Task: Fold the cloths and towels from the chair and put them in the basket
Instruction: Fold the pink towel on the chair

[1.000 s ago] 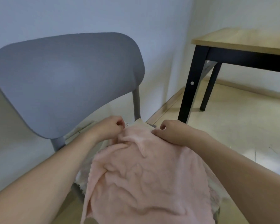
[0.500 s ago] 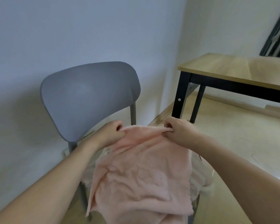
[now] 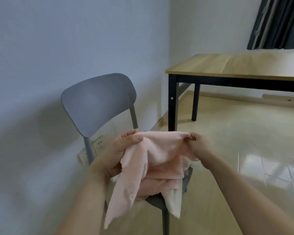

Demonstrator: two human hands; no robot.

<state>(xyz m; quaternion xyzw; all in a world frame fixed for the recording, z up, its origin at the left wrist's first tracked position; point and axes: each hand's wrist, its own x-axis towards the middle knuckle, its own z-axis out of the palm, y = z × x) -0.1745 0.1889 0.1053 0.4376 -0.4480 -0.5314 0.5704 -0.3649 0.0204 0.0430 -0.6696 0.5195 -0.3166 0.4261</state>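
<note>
A pink towel (image 3: 159,155) hangs between my hands above the seat of a grey chair (image 3: 98,102). My left hand (image 3: 124,146) grips its top left corner, and a long strip of it droops down past my left wrist. My right hand (image 3: 199,143) pinches the top right corner. More pink and whitish cloths (image 3: 170,199) lie heaped on the chair seat under the held towel, one white end hanging off the front edge. No basket is in view.
A wooden table (image 3: 236,67) with black legs stands at the right, beyond the chair. A pale wall runs behind the chair, with a socket (image 3: 98,144) low on it. A dark curtain (image 3: 277,22) hangs top right. Shiny tiled floor spreads to the right.
Both hands have lifted the pink towel up off the chair, spreading its top edge apart. The view has pulled back and risen, so the chair looks smaller.
</note>
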